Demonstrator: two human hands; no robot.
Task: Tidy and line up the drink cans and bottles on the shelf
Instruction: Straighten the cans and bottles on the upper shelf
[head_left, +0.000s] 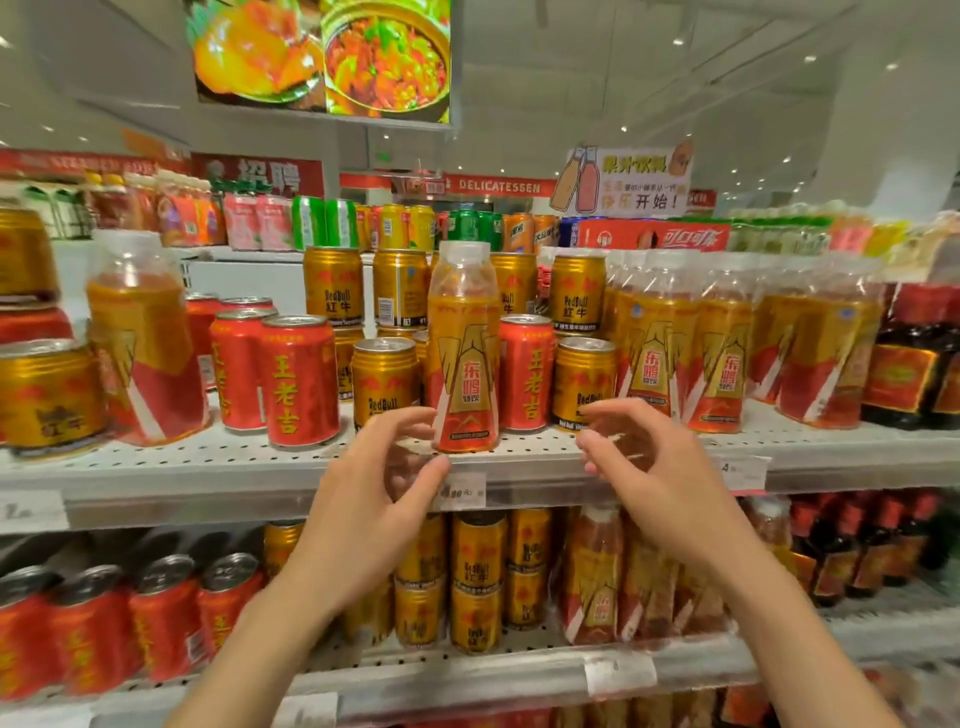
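A gold and red drink bottle (464, 353) stands upright alone at the front edge of the white perforated shelf (218, 462). Gold Red Bull cans (384, 382) and red cans (298, 382) stand around it, and a row of the same bottles (660, 348) fills the shelf to its right. My left hand (374, 483) hovers just below and left of the bottle with fingers loosely curled, holding nothing. On the other side my right hand (649, 462) is raised in front of a gold can (584, 384), fingers also curled and empty.
Another bottle of the same kind (143, 343) stands at the left among gold cans. Dark bottles (914, 358) fill the far right. The lower shelf (467, 670) carries more red cans, gold cans and bottles. Price tags (460, 491) hang on the shelf edge.
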